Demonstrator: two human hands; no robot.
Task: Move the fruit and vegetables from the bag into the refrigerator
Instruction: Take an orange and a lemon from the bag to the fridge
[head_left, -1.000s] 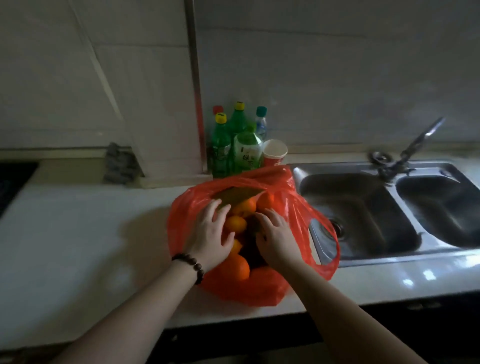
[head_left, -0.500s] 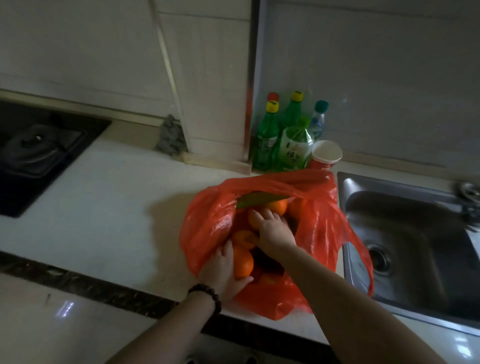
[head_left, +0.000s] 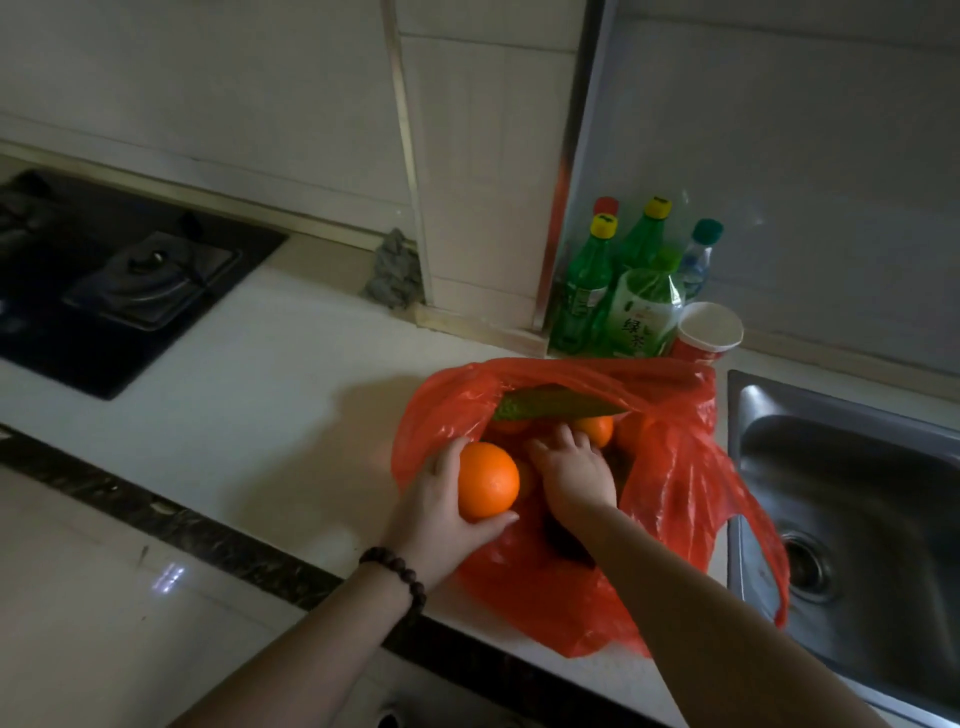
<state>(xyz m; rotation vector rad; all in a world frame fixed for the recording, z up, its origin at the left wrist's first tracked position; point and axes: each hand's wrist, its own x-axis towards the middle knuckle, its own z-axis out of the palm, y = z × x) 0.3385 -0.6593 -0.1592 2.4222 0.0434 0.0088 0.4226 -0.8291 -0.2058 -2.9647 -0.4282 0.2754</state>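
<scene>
A red plastic bag lies open on the white counter beside the sink. Inside it I see more oranges and a long green vegetable across the bag's mouth. My left hand, with a bead bracelet on its wrist, is shut on one orange at the bag's left opening, raised clear of the pile. My right hand reaches palm-down into the bag among the fruit; its fingers are hidden, so I cannot tell what it grips. No refrigerator is in view.
Several green bottles and a paper cup stand against the tiled wall behind the bag. A steel sink lies to the right, a black gas stove to the far left. A grey rag sits by the wall corner.
My left hand has closed on an orange and lifted it out to the bag's left edge. My right hand has stayed inside the bag. My head has turned left, bringing the stove into view.
</scene>
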